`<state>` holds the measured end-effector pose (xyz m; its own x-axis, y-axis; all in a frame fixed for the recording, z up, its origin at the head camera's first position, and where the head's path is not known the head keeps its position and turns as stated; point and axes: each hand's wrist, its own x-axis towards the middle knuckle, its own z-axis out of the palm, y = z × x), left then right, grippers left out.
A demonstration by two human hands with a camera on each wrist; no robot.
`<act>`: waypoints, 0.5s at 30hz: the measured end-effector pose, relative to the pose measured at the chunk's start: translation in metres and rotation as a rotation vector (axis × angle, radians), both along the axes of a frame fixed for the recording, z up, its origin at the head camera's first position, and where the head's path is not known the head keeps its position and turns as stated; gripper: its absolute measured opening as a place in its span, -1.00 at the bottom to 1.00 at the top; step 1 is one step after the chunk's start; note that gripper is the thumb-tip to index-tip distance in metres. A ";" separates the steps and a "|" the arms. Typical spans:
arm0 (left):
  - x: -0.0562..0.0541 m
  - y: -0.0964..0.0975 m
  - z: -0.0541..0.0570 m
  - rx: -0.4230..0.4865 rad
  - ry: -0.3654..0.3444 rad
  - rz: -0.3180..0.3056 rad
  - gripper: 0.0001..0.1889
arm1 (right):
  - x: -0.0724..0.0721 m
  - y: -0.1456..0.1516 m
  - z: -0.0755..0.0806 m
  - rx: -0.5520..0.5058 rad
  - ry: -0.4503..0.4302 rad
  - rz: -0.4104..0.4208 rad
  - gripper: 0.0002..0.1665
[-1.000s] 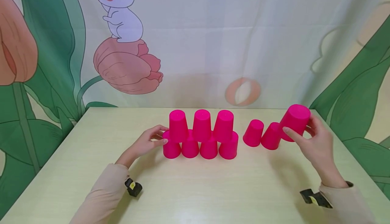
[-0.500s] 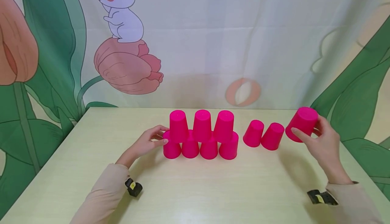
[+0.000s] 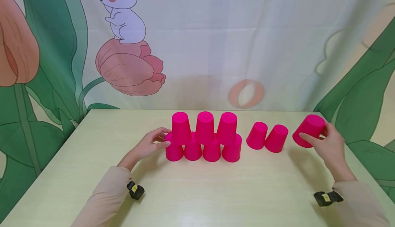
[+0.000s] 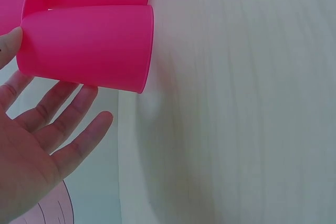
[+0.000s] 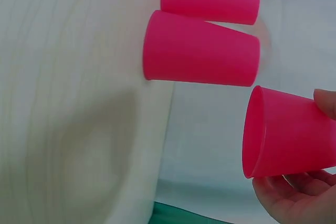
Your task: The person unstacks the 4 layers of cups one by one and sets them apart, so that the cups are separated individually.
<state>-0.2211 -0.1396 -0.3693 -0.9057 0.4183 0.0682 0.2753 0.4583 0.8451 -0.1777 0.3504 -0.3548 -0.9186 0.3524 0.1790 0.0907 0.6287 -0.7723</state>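
Observation:
Bright pink cups stand upside down on the table in two tiers, a lower row of several and three upper cups over its gaps. My left hand is at the leftmost lower cup, its thumb at the cup's top edge and its fairly straight fingers spread along the side. At the right, my right hand grips another pink cup between thumb and fingers. That cup is mouth down and somewhat tilted, raised off the table, its open rim showing in the right wrist view.
Two more upside-down pink cups stand between the tiers and my right hand. The pale wooden table ends at the back against a curtain printed with flowers and a white animal.
My right hand has carried its cup rightward, away from the two standing cups, and then lower toward the table. The left hand and the tiered cups stay put.

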 end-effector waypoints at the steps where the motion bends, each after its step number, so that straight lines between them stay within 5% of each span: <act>1: 0.000 0.000 0.000 -0.001 -0.001 0.001 -0.61 | -0.001 0.001 -0.002 -0.003 -0.009 0.001 -0.13; 4: 0.000 0.000 0.001 -0.004 -0.001 0.004 -0.61 | -0.014 0.016 -0.020 -0.014 -0.034 -0.003 -0.12; 10: 0.000 0.000 0.000 -0.004 -0.001 0.003 -0.61 | -0.078 0.095 -0.118 0.037 -0.022 -0.038 0.09; 15: -0.001 -0.001 -0.001 -0.009 0.005 0.002 -0.63 | -0.081 0.095 -0.125 0.017 -0.054 -0.036 0.14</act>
<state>-0.2220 -0.1404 -0.3707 -0.9061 0.4175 0.0690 0.2789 0.4666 0.8393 -0.2591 0.4454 -0.4800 -0.9137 0.3831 0.1355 0.1552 0.6371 -0.7550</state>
